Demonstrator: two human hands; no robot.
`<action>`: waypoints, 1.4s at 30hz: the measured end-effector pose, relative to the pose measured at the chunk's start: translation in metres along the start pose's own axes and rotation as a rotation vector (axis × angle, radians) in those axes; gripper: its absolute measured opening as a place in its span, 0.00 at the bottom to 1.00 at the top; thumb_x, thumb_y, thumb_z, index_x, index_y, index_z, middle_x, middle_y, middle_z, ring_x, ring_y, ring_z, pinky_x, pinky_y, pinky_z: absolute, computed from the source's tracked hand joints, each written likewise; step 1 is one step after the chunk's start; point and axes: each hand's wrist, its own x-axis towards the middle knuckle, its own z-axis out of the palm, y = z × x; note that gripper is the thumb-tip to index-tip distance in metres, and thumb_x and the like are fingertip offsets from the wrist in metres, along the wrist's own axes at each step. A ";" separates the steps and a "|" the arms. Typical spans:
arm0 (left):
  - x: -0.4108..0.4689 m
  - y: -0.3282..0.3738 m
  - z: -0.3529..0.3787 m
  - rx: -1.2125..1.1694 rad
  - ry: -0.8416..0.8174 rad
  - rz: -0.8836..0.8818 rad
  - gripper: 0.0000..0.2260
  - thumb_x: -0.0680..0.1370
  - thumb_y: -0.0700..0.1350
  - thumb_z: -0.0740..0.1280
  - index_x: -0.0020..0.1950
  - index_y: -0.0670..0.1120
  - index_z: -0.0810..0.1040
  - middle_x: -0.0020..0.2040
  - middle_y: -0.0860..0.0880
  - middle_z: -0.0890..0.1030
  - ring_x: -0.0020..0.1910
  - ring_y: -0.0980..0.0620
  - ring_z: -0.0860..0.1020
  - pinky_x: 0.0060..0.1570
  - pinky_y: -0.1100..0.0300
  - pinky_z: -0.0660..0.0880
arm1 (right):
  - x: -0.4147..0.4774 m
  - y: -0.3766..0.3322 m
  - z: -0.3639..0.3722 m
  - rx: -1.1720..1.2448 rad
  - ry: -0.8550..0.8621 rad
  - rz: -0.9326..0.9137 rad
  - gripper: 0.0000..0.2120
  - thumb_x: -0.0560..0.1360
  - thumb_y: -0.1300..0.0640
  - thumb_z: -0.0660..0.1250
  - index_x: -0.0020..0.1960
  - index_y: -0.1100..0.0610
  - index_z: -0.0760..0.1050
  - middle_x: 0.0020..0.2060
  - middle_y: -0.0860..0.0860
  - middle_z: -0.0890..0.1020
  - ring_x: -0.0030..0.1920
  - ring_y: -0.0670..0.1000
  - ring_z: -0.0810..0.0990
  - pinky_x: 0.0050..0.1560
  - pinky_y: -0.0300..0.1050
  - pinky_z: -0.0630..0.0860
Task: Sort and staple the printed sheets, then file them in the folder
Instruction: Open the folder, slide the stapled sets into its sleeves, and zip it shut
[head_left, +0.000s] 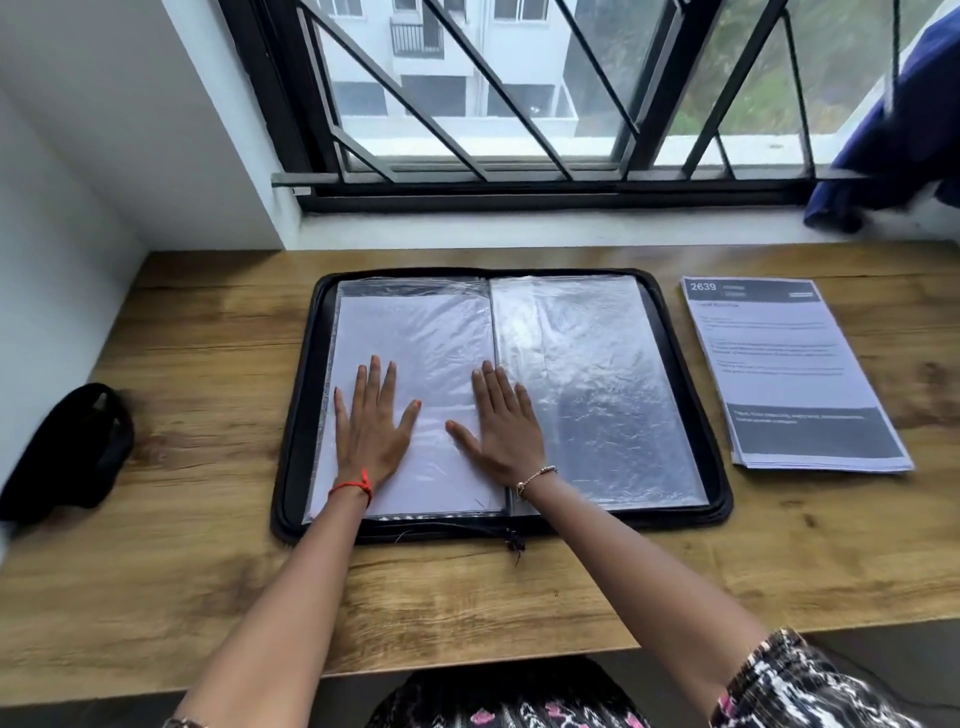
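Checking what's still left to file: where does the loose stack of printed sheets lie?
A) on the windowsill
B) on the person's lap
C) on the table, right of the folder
C: the stack of printed sheets lies on the table to the right of the open folder, apart from it.

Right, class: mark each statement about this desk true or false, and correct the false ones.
1. The folder lies open. True.
2. The stack of printed sheets lies left of the folder. False: it lies to the right.
3. The left hand and right hand lie flat on the folder. True.
4. The right hand holds a stapler. False: it holds nothing.
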 end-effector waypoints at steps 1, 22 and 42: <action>0.000 -0.001 0.001 0.012 0.007 0.001 0.29 0.80 0.57 0.53 0.77 0.51 0.44 0.77 0.52 0.42 0.76 0.54 0.41 0.72 0.49 0.34 | 0.000 0.000 0.001 0.005 0.004 -0.002 0.48 0.65 0.28 0.24 0.76 0.56 0.39 0.75 0.50 0.39 0.75 0.49 0.37 0.74 0.49 0.36; 0.033 0.142 0.010 -0.194 0.104 -0.074 0.31 0.79 0.52 0.59 0.76 0.38 0.53 0.77 0.44 0.53 0.76 0.50 0.50 0.74 0.51 0.44 | 0.007 0.097 -0.099 0.583 0.370 0.365 0.25 0.78 0.48 0.61 0.69 0.59 0.62 0.52 0.59 0.81 0.53 0.58 0.79 0.47 0.47 0.73; 0.075 0.382 0.101 -0.674 -0.331 0.039 0.06 0.72 0.37 0.64 0.35 0.41 0.71 0.34 0.43 0.70 0.35 0.53 0.68 0.33 0.61 0.61 | -0.052 0.393 -0.163 0.337 0.550 0.912 0.14 0.72 0.61 0.63 0.55 0.64 0.76 0.58 0.61 0.73 0.62 0.62 0.67 0.63 0.55 0.63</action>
